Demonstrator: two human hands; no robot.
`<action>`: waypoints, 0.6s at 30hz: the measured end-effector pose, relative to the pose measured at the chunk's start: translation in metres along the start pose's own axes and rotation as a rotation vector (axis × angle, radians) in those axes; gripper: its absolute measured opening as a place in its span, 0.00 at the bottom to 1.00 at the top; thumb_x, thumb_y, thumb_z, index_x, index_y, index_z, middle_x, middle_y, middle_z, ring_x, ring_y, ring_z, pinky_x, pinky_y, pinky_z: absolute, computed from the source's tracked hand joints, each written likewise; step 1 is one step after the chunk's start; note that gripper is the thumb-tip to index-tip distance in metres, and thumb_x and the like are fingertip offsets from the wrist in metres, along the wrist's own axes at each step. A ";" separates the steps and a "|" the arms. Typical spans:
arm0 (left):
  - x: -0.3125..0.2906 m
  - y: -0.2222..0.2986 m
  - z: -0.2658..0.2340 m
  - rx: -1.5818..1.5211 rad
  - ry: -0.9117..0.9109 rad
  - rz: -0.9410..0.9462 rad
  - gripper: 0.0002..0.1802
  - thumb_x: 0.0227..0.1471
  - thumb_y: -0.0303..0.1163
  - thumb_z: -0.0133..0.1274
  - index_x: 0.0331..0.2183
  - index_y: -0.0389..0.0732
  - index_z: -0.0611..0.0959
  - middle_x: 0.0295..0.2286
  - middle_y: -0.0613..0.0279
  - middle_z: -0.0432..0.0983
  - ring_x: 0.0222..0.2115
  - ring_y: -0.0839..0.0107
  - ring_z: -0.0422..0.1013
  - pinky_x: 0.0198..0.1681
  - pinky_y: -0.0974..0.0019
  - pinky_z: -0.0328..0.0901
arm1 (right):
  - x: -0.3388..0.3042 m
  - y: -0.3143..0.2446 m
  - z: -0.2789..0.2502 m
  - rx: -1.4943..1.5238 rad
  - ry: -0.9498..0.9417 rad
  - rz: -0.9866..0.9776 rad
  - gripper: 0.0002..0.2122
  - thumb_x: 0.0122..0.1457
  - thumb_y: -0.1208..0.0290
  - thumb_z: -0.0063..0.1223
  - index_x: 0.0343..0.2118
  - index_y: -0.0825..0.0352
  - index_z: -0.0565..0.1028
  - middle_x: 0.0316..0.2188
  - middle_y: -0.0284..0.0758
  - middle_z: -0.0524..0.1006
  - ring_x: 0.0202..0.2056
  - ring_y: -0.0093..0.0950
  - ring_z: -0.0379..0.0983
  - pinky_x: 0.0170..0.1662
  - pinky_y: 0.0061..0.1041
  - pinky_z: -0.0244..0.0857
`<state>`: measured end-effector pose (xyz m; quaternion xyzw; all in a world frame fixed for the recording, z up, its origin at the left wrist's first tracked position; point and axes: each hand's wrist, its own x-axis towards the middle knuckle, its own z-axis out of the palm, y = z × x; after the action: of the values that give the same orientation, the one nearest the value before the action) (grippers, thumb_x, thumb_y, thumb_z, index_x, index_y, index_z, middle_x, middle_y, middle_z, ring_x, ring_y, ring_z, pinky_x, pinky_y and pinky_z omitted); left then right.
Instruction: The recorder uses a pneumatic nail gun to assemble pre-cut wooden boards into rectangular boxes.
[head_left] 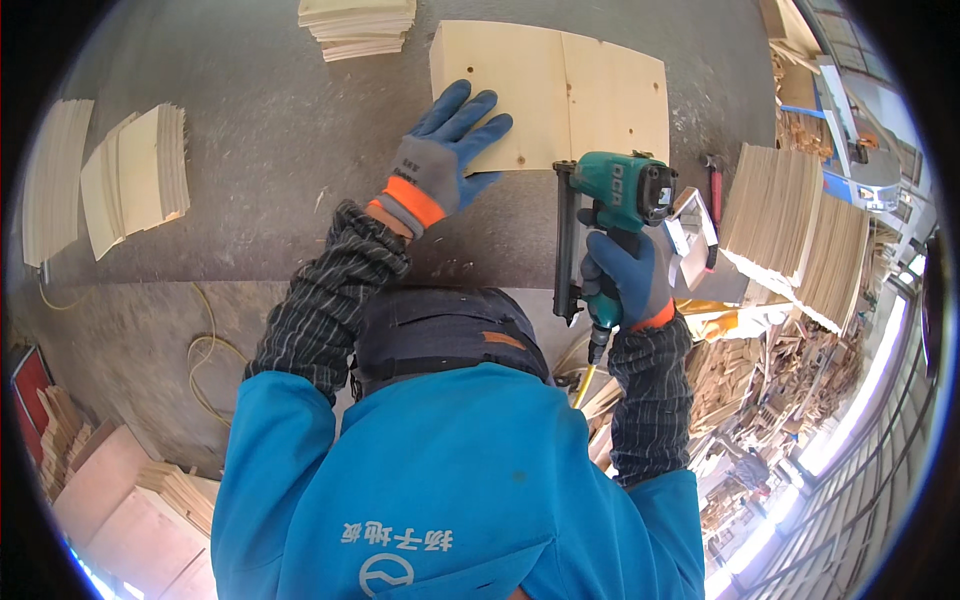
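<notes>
My left hand (pixel 445 150), in a blue and grey work glove with an orange cuff, rests with spread fingers on the near left corner of a pale wooden panel (pixel 530 95). A seam runs across the panel and a few dark knots show in it. My right hand (pixel 628 272), gloved alike, is wrapped round the grip of a teal pneumatic nail gun (pixel 610 185). The gun's nose is at the panel's near edge; whether it touches the wood I cannot tell. A yellow air hose (pixel 585 387) runs from the handle's base back towards me.
Stacks of thin wooden boards (pixel 135 180) stand at the left, with another stack (pixel 358 25) at the far side. On the right lie a small open box (pixel 690 240), a red-handled hammer (pixel 714 195) and taller board stacks (pixel 790 225). Wood scraps (pixel 740 390) fill the floor beyond.
</notes>
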<state>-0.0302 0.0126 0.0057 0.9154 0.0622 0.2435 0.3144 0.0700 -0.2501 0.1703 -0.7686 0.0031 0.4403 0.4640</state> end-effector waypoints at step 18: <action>-0.003 -0.005 0.006 -0.027 0.029 0.011 0.41 0.45 0.38 0.75 0.62 0.56 0.82 0.68 0.57 0.69 0.70 0.44 0.59 0.69 0.44 0.67 | -0.021 -0.013 0.000 0.065 0.050 -0.033 0.20 0.65 0.64 0.62 0.56 0.69 0.79 0.25 0.31 0.78 0.23 0.21 0.74 0.28 0.22 0.68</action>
<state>-0.0295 0.0125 -0.0028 0.9077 0.0586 0.2595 0.3246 0.0626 -0.2514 0.1933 -0.7637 0.0165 0.4132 0.4958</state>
